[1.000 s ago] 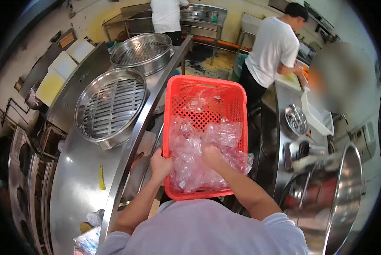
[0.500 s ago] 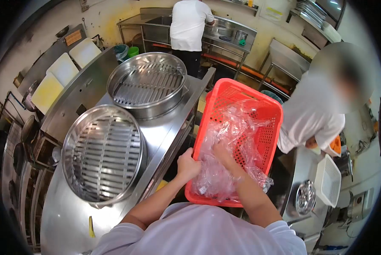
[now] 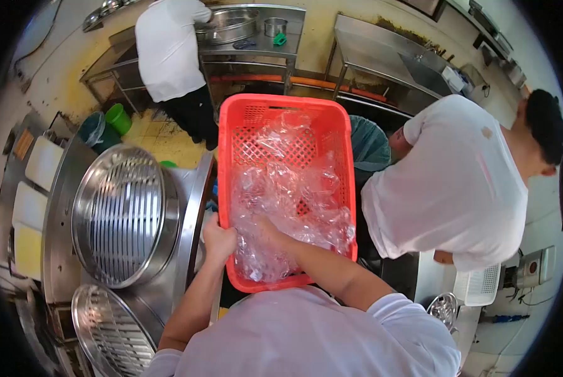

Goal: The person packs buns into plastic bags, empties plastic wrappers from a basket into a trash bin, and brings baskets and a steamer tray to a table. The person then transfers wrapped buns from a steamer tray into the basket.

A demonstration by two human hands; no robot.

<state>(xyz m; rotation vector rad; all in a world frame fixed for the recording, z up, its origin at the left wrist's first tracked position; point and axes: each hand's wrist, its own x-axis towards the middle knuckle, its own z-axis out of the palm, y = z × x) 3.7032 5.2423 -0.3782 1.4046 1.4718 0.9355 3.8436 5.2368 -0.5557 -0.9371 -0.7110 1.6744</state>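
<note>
My left hand (image 3: 218, 240) is closed round the left rim of a red plastic basket (image 3: 348, 144) held in front of my body. Crumpled clear plastic (image 3: 278, 179) fills much of the basket, and the perforated bottom shows through in places. Inside the basket, my right hand (image 3: 264, 231) reaches down into this plastic from the right. Its fingers are hidden under the clear film, so I cannot see whether they grip any of it.
Two round metal steamer trays with slatted bottoms (image 3: 123, 217) (image 3: 109, 330) stand on the steel counter at left. A person in white (image 3: 445, 182) bends close on the right, beside a lined bin (image 3: 368, 147). Another person (image 3: 170, 50) works at the back counter.
My view has turned to the right, so the steamer trays and back counter appear further left. The basket has swung with me, and my left hand still holds its rim.
</note>
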